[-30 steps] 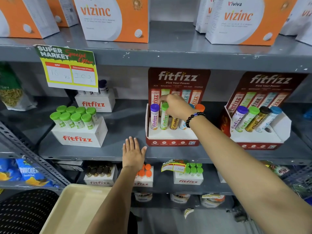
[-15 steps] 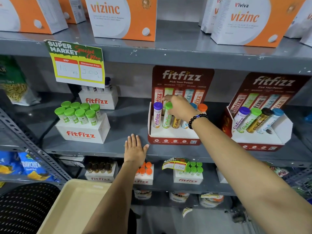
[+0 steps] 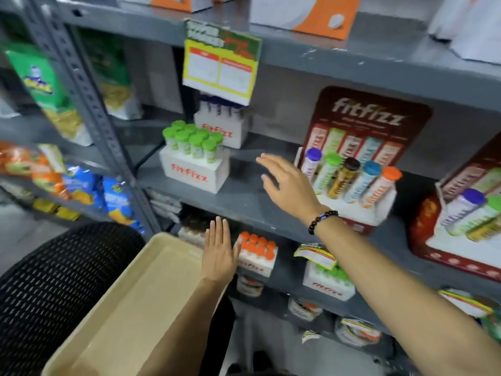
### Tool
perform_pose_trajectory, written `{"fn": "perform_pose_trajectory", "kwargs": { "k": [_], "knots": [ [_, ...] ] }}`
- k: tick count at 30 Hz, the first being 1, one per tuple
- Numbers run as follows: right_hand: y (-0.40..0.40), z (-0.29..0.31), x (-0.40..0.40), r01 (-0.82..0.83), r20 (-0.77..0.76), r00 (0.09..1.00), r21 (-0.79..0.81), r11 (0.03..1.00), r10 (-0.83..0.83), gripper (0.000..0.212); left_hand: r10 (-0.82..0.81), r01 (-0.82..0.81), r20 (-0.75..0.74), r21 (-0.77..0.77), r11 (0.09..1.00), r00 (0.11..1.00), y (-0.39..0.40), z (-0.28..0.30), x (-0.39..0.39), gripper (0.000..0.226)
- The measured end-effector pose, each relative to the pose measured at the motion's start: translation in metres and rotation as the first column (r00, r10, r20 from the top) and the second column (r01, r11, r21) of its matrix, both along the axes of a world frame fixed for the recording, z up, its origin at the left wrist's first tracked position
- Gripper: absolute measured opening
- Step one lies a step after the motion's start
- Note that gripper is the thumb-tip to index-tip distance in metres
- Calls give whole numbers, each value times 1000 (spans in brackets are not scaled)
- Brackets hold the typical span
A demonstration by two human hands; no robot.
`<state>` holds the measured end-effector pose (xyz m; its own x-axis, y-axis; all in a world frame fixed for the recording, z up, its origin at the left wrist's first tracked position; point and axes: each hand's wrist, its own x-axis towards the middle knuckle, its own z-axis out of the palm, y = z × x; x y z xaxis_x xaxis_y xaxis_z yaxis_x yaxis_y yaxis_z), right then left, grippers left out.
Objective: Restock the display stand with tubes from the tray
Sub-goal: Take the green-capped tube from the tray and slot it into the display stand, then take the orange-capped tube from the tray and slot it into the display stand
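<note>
Our count of the things on the shelves and below them

We counted five tubes [image 3: 349, 180] in the middle display stand [image 3: 360, 158], one each with a purple, green, dark brown, blue and orange cap. In the second stand [image 3: 461, 221] at the right edge we could see three tubes, the rest was cut off. Four white boxes [image 3: 193, 172] held more tubes: one showed about eight green caps, one about eight orange caps [image 3: 257, 246]; the other two were too blurred to count. There were two hands [image 3: 219, 256], one tray [image 3: 130, 308], and two yellow price tags [image 3: 221, 66].
</note>
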<state>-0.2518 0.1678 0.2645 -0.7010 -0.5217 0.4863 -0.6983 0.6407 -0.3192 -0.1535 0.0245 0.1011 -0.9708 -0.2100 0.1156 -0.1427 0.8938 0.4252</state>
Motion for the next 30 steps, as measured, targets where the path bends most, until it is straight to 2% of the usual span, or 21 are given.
{"fn": "perform_pose_trajectory", "kwargs": {
  "k": [2, 6, 11, 14, 16, 19, 22, 26, 30],
  "knots": [
    [-22, -23, 9, -119, 83, 990, 77, 990, 112, 37, 88, -88, 31, 17, 996, 996, -10, -9, 24, 58],
    [-63, -71, 24, -383, 309, 901, 241, 892, 304, 36, 285, -296, 186, 33, 955, 940, -24, -30, 76, 66],
    [-100, -134, 36, -613, 513, 771, 438, 658, 377, 42, 450, -472, 302, 1, 881, 841, -14, -65, 129, 84],
    [-117, -175, 39, -714, 643, 682, 479, 510, 350, 44, 519, -577, 407, 23, 817, 752, -2, -94, 147, 66],
    [-125, -201, 41, -752, 703, 644, 509, 420, 301, 46, 557, -617, 420, 11, 787, 717, 7, -112, 155, 65],
    [-135, -236, 42, -756, 718, 649, 571, 321, 252, 44, 586, -664, 464, 5, 748, 664, 16, -129, 162, 71],
    [-141, -261, 43, -744, 728, 661, 604, 285, 182, 38, 590, -684, 495, 12, 729, 638, 19, -146, 165, 65],
    [-143, -285, 43, -751, 732, 660, 637, 177, 167, 31, 588, -686, 502, 14, 727, 633, 21, -155, 165, 67],
    [-146, -294, 41, -748, 727, 663, 649, 139, 176, 28, 609, -708, 496, 15, 706, 618, 23, -155, 165, 77]
  ]
}}
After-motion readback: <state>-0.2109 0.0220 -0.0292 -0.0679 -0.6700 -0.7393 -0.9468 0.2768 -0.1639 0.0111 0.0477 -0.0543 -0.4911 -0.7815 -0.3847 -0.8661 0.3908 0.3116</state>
